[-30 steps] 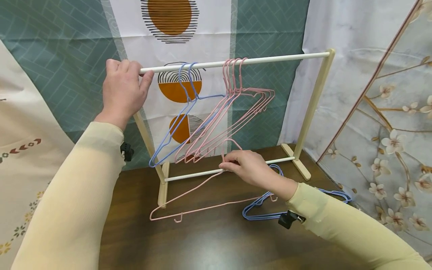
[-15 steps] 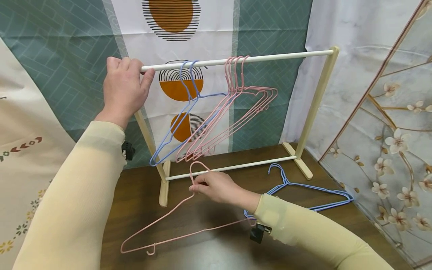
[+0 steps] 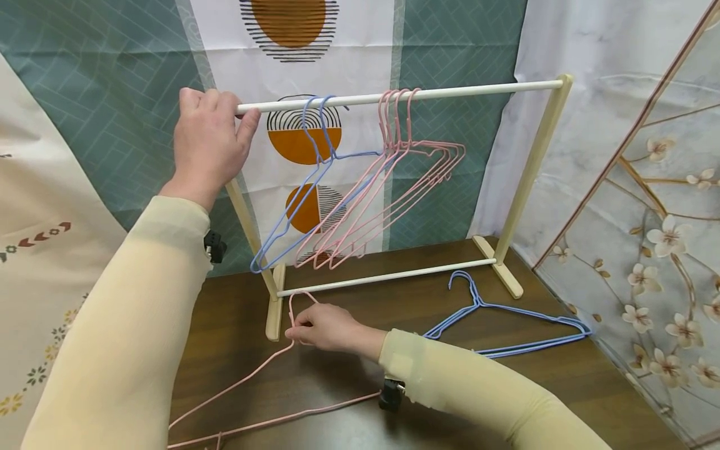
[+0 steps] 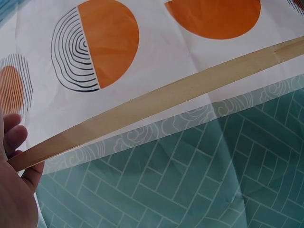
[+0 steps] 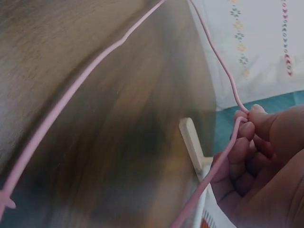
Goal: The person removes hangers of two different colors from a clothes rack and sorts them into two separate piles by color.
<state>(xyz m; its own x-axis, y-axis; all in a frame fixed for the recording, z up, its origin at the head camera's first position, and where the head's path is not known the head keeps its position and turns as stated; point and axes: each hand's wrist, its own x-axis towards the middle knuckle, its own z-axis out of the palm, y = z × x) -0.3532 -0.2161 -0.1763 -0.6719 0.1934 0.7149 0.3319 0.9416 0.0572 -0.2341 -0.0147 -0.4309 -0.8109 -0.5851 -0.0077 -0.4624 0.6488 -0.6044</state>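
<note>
A wooden clothes rack with a white top rail (image 3: pixel 478 93) stands on the table. My left hand (image 3: pixel 208 140) grips its upper left corner, where the rail meets the post (image 4: pixel 166 97). In front of the rack, my right hand (image 3: pixel 323 328) pinches a pink clothes hanger (image 5: pixel 61 102) at the neck, below its hook. That hanger slopes down towards the lower left, partly past the bottom of the head view. Two blue hangers (image 3: pixel 360 154) hang on the rail left of the middle. Several pink hangers (image 3: pixel 397 125) hang close together to their right.
More blue hangers (image 3: pixel 529 312) lie stacked on the brown table (image 3: pixel 337 375) at the right, partly behind my right sleeve. The rack's lower bar (image 3: pixel 394 276) and feet (image 3: pixel 274 319) stand just beyond my right hand. Patterned cloths (image 3: pixel 450 37) enclose the back and sides.
My right hand has carried the pink hanger left, down and nearer, away from beneath the hanging ones. The left hand stays on the rack corner. More of the blue stack shows now.
</note>
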